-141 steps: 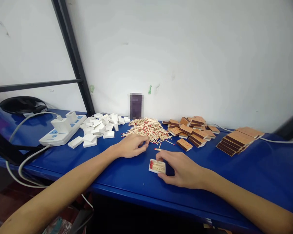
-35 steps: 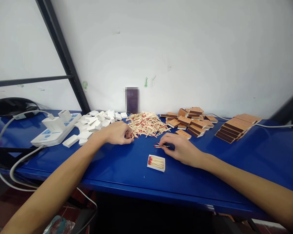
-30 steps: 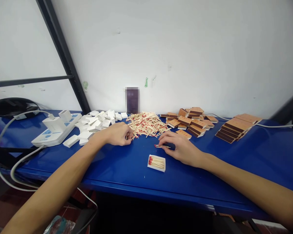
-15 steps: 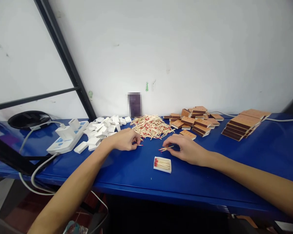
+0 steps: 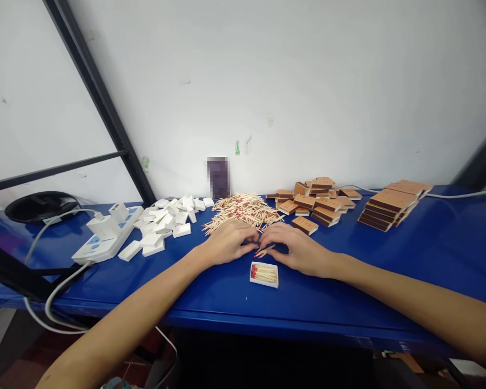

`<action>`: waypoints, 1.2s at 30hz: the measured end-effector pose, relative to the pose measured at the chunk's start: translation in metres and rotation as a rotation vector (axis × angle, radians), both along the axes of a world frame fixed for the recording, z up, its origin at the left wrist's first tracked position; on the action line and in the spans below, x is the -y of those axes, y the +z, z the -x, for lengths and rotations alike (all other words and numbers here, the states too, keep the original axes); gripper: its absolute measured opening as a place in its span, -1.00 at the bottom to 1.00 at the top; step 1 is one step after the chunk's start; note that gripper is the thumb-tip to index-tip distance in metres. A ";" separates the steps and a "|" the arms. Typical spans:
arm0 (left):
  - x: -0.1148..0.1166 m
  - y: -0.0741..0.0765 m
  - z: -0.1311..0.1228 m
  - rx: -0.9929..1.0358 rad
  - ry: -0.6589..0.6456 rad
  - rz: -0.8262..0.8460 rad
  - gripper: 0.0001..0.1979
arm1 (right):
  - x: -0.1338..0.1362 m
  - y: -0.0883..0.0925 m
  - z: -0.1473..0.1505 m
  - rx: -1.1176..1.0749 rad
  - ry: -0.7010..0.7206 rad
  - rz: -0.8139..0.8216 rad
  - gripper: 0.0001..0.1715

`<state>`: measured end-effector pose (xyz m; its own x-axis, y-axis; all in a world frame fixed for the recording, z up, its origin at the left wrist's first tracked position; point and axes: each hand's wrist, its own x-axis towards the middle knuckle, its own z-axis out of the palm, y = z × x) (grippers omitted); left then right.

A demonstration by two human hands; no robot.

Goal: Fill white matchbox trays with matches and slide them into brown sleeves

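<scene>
In the head view, my right hand (image 5: pixel 294 246) is closed in a pinch on a few red-tipped matches (image 5: pixel 264 251). Close against its fingertips is my left hand (image 5: pixel 233 240), its fingers curled in a pinch on a match that is mostly hidden here. Just below the hands lies a white matchbox tray (image 5: pixel 264 284), partly filled with matches whose red heads point left. Behind both hands spreads a large loose heap of matches (image 5: pixel 247 209) on the blue table (image 5: pixel 210 292).
White empty trays (image 5: pixel 162 219) are piled left of the heap. Brown matchbox sleeves (image 5: pixel 319 202) lie scattered to the right, with a neat stack (image 5: pixel 392 202) farther right. A power strip (image 5: pixel 105 246) with cables sits at left by a black metal frame (image 5: pixel 101 102).
My left hand has moved right with a match, from beside the heap to my right hand's fingertips. My right hand still pinches its matches. The view has shifted slightly.
</scene>
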<state>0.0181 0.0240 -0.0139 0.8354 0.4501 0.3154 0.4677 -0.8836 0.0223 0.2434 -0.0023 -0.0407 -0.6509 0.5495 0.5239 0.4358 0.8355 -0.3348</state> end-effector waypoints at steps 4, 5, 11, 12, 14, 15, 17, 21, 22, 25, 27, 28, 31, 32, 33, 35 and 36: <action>-0.007 0.002 0.009 0.035 0.082 -0.073 -0.87 | 0.000 0.001 -0.001 0.060 -0.013 0.067 -0.82; -0.009 0.003 0.013 0.046 0.108 -0.086 -0.88 | 0.000 0.002 -0.002 0.075 -0.021 0.087 -0.83; -0.022 0.019 0.047 0.102 0.267 -0.128 -0.81 | 0.004 0.008 -0.002 0.088 -0.033 0.080 -0.84; -0.024 0.021 0.052 0.095 0.282 -0.125 -0.80 | 0.005 0.009 -0.002 0.090 -0.038 0.081 -0.84; -0.025 0.025 0.061 0.061 0.289 -0.101 -0.78 | 0.006 0.010 -0.003 0.107 -0.052 0.084 -0.82; -0.026 0.027 0.065 0.040 0.286 -0.083 -0.77 | 0.006 0.010 -0.003 0.125 -0.054 0.085 -0.79; -0.026 0.029 0.068 0.002 0.277 -0.045 -0.76 | 0.007 0.011 -0.005 0.178 -0.048 0.078 -0.71; -0.025 0.033 0.070 -0.050 0.296 0.037 -0.75 | 0.010 0.012 -0.007 0.289 -0.019 0.052 -0.54; -0.025 0.034 0.070 -0.059 0.310 0.056 -0.75 | 0.011 0.013 -0.007 0.304 -0.020 0.050 -0.52; -0.025 0.037 0.072 -0.072 0.355 0.090 -0.75 | 0.012 0.014 -0.006 0.303 -0.022 0.060 -0.52; -0.025 0.038 0.074 -0.075 0.374 0.094 -0.75 | 0.011 0.014 -0.005 0.277 -0.014 0.079 -0.56; -0.026 0.038 0.074 -0.076 0.379 0.095 -0.75 | 0.011 0.014 -0.005 0.259 -0.011 0.092 -0.59; -0.027 0.037 0.075 -0.081 0.374 0.091 -0.76 | 0.010 0.012 -0.006 0.202 -0.010 0.125 -0.67; -0.027 0.037 0.074 -0.080 0.368 0.086 -0.76 | 0.009 0.011 -0.006 0.187 -0.011 0.130 -0.69; -0.027 0.036 0.074 -0.078 0.360 0.079 -0.76 | 0.009 0.011 -0.006 0.177 -0.012 0.131 -0.70; -0.026 0.034 0.071 -0.074 0.343 0.063 -0.77 | 0.008 0.009 -0.006 0.168 -0.014 0.128 -0.71; -0.026 0.033 0.069 -0.073 0.335 0.053 -0.77 | 0.007 0.009 -0.006 0.167 -0.013 0.127 -0.72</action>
